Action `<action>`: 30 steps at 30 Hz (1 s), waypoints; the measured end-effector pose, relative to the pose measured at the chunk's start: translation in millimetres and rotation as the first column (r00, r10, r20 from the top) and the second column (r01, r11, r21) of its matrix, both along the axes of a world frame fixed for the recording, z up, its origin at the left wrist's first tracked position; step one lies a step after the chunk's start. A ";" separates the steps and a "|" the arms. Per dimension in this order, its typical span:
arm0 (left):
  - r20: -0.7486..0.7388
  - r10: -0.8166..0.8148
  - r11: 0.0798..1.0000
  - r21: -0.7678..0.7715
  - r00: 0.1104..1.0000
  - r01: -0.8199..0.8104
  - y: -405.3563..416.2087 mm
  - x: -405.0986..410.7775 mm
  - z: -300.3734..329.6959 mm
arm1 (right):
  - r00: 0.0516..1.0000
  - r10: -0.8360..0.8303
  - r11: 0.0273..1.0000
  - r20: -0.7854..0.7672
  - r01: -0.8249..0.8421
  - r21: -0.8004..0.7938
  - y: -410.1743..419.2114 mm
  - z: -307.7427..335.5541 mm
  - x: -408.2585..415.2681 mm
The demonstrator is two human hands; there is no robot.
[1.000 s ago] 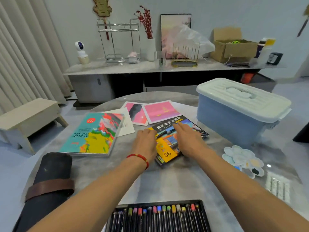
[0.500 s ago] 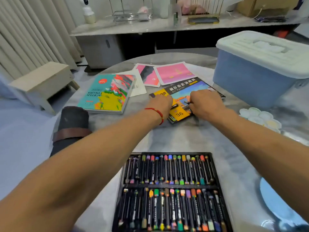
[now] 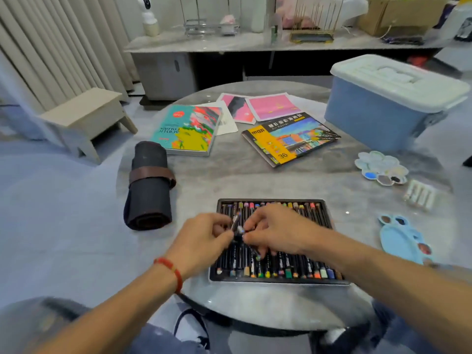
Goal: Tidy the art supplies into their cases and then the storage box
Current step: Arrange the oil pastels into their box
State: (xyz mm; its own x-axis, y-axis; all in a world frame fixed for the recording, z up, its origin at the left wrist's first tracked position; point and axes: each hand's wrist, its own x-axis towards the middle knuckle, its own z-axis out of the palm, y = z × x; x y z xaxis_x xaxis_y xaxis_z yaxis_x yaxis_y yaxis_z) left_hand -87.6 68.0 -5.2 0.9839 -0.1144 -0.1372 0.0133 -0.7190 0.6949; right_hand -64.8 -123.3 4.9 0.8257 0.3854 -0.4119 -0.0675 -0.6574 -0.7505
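At lower centre of the frame, the left hand (image 3: 204, 238) and right hand (image 3: 278, 232) each pinch dark oil pastels (image 3: 237, 226) above the open pastel tray (image 3: 329, 218) on the desk (image 3: 255, 182); the lidded storage box (image 3: 383, 111) sits upper right.

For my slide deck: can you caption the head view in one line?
Both hands, left hand and right hand, handle dark pastel sticks over the open pastel tray.

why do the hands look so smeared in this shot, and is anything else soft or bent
Head view: motion blur smears the left hand, right hand and the dark pastel stick between them; the pastel tray is soft, the oil pastel box reads sharper. Wide-angle distortion bends the table rim and storage box.
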 end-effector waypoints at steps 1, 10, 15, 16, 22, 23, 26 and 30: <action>0.013 0.038 0.999 -0.008 0.999 -0.038 0.8 -12.2 -2.8 | 0.998 0.016 0.998 0.065 -0.012 -0.068 5.6 -4.3 -7.4; 0.048 -0.037 0.992 0.122 0.998 0.031 -3.2 -38.2 -13.8 | 0.950 0.092 0.982 0.298 -0.037 -0.188 15.9 -15.8 -28.2; 0.029 -0.068 0.985 0.163 0.997 0.062 1.3 -28.6 -12.9 | 0.955 0.077 0.989 0.288 -0.037 -0.143 11.0 -17.1 -28.3; 0.024 -0.074 0.980 0.185 0.997 0.069 2.6 -27.6 -13.7 | 0.950 0.099 0.985 0.295 -0.052 -0.163 11.1 -17.5 -29.7; -0.041 -0.056 0.975 0.213 0.998 0.063 7.0 -23.2 -19.7 | 0.954 0.114 0.961 0.277 -0.035 -0.275 13.2 -17.9 -25.7; -0.048 -0.047 0.977 0.208 0.998 0.056 7.6 -22.3 -20.0 | 0.962 0.109 0.960 0.251 -0.036 -0.278 13.2 -16.9 -23.5; -0.060 -0.027 0.978 0.205 0.998 0.039 8.2 -18.8 -21.6 | 0.967 0.108 0.951 0.230 -0.034 -0.308 15.6 -14.5 -19.0; -0.092 -0.034 0.966 0.253 0.995 0.057 6.9 -16.6 -21.4 | 0.963 0.152 0.930 0.222 -0.063 -0.362 17.9 -9.0 -20.9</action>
State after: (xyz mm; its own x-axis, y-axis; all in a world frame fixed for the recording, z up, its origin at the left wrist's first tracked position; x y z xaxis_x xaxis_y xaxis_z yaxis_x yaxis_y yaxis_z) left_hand -104.2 74.9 -26.6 0.9617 -0.1089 -0.2516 0.0282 -0.8735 0.4859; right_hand -85.7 -105.4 -4.1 0.8786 0.3462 -0.3289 0.1730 -0.8727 -0.4565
